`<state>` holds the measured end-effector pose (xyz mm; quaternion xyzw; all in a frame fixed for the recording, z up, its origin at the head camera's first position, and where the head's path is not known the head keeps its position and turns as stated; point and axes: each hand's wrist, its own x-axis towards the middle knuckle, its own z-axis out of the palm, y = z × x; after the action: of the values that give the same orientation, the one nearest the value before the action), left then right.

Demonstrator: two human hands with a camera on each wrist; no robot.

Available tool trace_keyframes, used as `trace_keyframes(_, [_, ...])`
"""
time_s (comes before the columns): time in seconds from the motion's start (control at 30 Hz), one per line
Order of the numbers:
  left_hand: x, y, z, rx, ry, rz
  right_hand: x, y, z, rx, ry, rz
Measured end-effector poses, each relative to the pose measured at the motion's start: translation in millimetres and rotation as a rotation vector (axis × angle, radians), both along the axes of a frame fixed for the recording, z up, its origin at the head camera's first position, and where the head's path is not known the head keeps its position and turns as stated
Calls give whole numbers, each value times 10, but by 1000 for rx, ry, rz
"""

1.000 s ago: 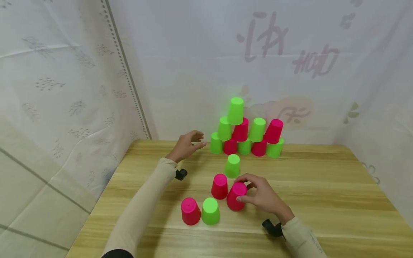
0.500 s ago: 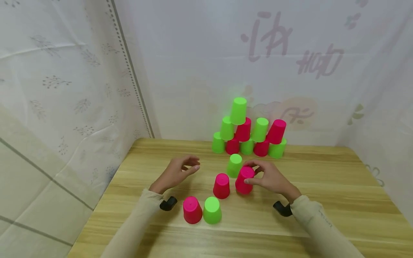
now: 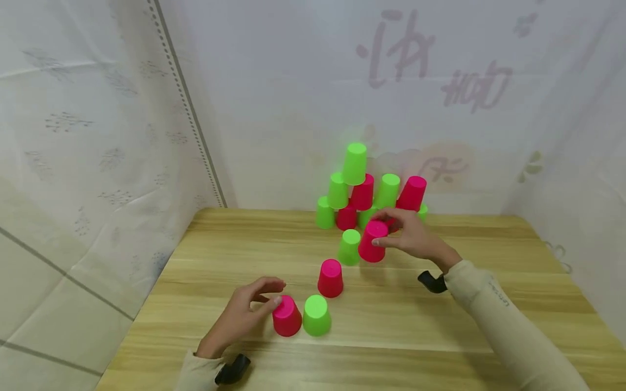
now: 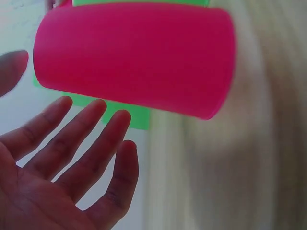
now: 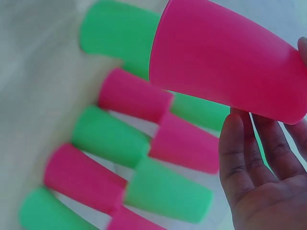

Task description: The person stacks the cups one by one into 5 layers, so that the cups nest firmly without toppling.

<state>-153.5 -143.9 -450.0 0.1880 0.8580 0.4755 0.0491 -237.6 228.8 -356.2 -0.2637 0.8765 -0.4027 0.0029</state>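
My right hand (image 3: 413, 239) pinched a pink cup (image 3: 373, 241) upside down, fingers and thumb curled round its closed end, lifted off the tabletop (image 3: 440, 304) just in front of the cup pyramid (image 3: 364, 187) at 12 o'clock. Doing it well, I judged, meant keeping the cup level, bringing it in slow and clear of the stack, and letting go only once the rim sat flat on whatever was under it; a bump would likely topple the lot. A loose green cup (image 3: 349, 247) stood just at 9 o'clock of the held one. My left hand (image 3: 244, 315) was near 7 o'clock, fingers half spread, thumb tip touching a second pink cup (image 3: 286, 316), not closed round it; the left wrist view showed fingers fairly straight below that cup. A green cup (image 3: 317, 315) stood touching it at 3 o'clock, and another pink cup (image 3: 330, 278) stood apart towards 12.
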Motion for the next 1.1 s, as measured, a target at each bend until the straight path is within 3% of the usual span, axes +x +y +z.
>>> trace_keyframes(0.1, [80, 2, -48, 22, -20, -8, -71, 20, 180, 17, 33, -34])
trace_keyframes(0.23, [161, 29, -61, 17, -34, -21, -291, 91, 303, 35, 85, -74])
trace_keyframes(0.57, [243, 93, -99, -29, 5, -14, -667, 132, 689, 68, 134, -153])
trace_keyframes(0.9, [280, 63, -106, -55, 136, -7, -934, 186, 756, 99, 121, -279])
trace_keyframes(1.1, [294, 50, -129, -33, 169, -12, -1042, 205, 764, 112, 78, -317])
